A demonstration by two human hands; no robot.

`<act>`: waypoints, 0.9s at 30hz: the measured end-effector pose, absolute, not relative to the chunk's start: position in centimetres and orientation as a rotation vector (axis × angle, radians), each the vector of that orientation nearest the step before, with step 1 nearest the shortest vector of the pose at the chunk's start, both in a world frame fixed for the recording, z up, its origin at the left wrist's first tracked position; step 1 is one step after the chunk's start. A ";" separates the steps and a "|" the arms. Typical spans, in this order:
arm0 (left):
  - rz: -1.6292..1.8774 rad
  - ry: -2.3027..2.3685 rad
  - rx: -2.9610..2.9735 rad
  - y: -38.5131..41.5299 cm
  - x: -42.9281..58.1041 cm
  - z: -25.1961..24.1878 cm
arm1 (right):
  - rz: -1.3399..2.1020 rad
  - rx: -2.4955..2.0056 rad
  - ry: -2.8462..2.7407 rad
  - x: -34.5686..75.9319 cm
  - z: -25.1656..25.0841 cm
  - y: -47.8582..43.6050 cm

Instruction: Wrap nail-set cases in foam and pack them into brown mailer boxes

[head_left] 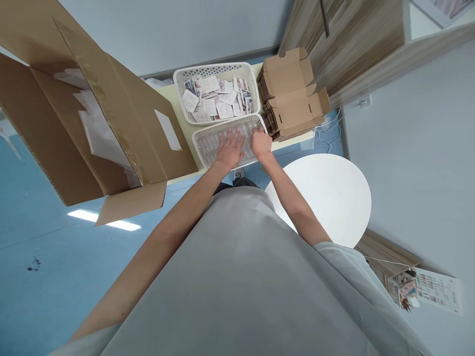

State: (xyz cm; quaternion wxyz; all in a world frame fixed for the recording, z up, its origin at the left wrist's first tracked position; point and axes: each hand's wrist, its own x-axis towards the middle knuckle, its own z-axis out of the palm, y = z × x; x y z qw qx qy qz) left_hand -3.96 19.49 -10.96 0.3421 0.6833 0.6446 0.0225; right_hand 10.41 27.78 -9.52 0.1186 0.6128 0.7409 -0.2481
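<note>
- Along the front of a pale yellow table point(187, 129), between a large open brown cardboard carton point(148, 128) and stacked folded brown cardboard boxes point(293, 112), works at a white perforated plastic basket point(197, 148) with rows of small clear plastic pieces point(210, 143) inside.
- Spreads the left hand point(230, 150) palm down, fingers wide, on or just above these clear pieces; grips nothing visible with it.
- Curls the right hand point(261, 142) tightly at the right end of the same basket; cannot tell whether around the rim, around a clear piece or around nothing.
- Just behind, touching or nearly so: a second white perforated plastic basket point(211, 69), heaped with small printed white packets point(222, 106).
- Could crack or skew the clear pieces by leaning too hard on the left palm.
- Could tip the near basket off the table's front edge by a pull toward the body, judging from how close to that edge it sits.
- Could knock the folded boxes askew with a rightward swing of the right hand, so near to their side.
- Could spill packets by shoving one basket into the other.
</note>
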 end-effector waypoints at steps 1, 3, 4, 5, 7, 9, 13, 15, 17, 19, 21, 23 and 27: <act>0.059 1.743 1.747 19.3 -3.9 -10.9 | -0.720 1.806 2.167 10.4 -9.6 27.7; 0.043 1.865 1.646 18.7 -3.9 -10.8 | -0.718 1.838 2.164 10.4 -9.9 27.7; 0.030 1.896 1.594 18.4 -3.9 -10.8 | -0.722 1.850 2.163 10.4 -10.0 27.6; 0.020 1.904 1.557 18.2 -4.0 -10.9 | -0.728 1.859 2.165 10.4 -10.1 27.6; 0.013 1.883 1.528 17.9 -4.1 -11.2 | -0.736 1.869 2.180 10.4 -10.2 27.6; 0.038 1.856 1.535 17.7 -4.1 -11.4 | -0.734 1.879 2.197 10.4 -10.4 27.5; 0.141 1.907 1.493 17.4 -4.0 -11.5 | -0.727 1.875 2.224 10.6 -10.6 27.2; 0.154 1.973 1.422 17.1 -3.8 -11.6 | -0.744 1.816 2.251 10.6 -10.6 27.1; 0.154 2.002 1.353 16.8 -3.8 -11.7 | -0.769 1.749 2.289 10.5 -10.5 26.8; 0.186 1.990 1.329 16.5 -3.9 -11.8 | -0.776 1.712 2.348 10.3 -10.3 26.3; 0.237 1.990 1.329 16.1 -4.2 -11.9 | -0.759 1.652 2.437 10.1 -9.9 25.6; 0.262 2.021 1.301 15.6 -4.7 -12.0 | -0.743 1.509 2.535 10.2 -9.7 24.7; 0.251 2.031 1.259 14.6 -5.3 -12.4 | -0.794 1.295 2.547 11.0 -9.9 23.4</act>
